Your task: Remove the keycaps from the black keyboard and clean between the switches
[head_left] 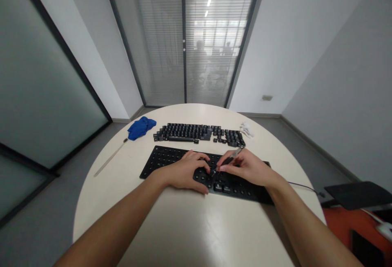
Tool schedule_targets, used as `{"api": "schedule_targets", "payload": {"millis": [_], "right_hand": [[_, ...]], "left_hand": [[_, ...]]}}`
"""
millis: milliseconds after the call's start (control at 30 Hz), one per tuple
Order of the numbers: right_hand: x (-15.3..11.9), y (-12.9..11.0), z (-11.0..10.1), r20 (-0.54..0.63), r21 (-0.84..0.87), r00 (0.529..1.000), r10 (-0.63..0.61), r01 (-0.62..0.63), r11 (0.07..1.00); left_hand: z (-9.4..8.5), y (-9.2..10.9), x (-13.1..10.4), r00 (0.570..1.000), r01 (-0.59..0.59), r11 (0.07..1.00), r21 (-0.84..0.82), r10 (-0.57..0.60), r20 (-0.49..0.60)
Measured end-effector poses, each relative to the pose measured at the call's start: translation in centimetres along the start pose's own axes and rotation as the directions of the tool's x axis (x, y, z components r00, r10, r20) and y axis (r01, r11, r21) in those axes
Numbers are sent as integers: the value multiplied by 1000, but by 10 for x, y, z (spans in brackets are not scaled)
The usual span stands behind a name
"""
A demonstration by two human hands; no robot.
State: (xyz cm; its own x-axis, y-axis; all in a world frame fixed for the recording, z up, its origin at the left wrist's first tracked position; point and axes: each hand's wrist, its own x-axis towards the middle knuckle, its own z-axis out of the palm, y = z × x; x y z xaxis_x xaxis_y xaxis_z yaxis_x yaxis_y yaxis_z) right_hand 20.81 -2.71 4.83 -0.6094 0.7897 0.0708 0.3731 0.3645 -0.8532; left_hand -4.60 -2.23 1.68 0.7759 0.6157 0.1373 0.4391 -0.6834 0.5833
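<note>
A black keyboard [171, 158] with most keycaps off lies across the table, a few caps still on near its lower middle. My left hand [191, 172] rests on it, fingers apart and curved, holding nothing that shows. Pinched in my right hand [245, 166] is a thin metal tool [234, 155], its tip down at the keyboard's middle, close to my left fingertips. Behind the keyboard, loose black keycaps [186, 131] are laid out in rows like a keyboard layout.
On the round cream table [190, 226], a blue cloth [141, 128] and a thin brush [110, 159] lie at the left. White crumpled material [246, 129] sits at the back right. A cable [301, 185] runs off the right edge, near a red seat [343, 222].
</note>
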Motion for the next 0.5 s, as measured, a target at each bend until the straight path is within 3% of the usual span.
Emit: {"api": "schedule_targets", "payload": {"millis": [200, 500], "right_hand": [[3, 2, 6, -27, 1, 1000, -5, 5, 1000], [7, 8, 7, -106, 16, 994, -2, 3, 1000]], "left_hand": [[-4, 1, 2, 996, 1, 992, -123, -12, -88], [2, 4, 7, 981, 78, 984, -162, -105, -166]]}}
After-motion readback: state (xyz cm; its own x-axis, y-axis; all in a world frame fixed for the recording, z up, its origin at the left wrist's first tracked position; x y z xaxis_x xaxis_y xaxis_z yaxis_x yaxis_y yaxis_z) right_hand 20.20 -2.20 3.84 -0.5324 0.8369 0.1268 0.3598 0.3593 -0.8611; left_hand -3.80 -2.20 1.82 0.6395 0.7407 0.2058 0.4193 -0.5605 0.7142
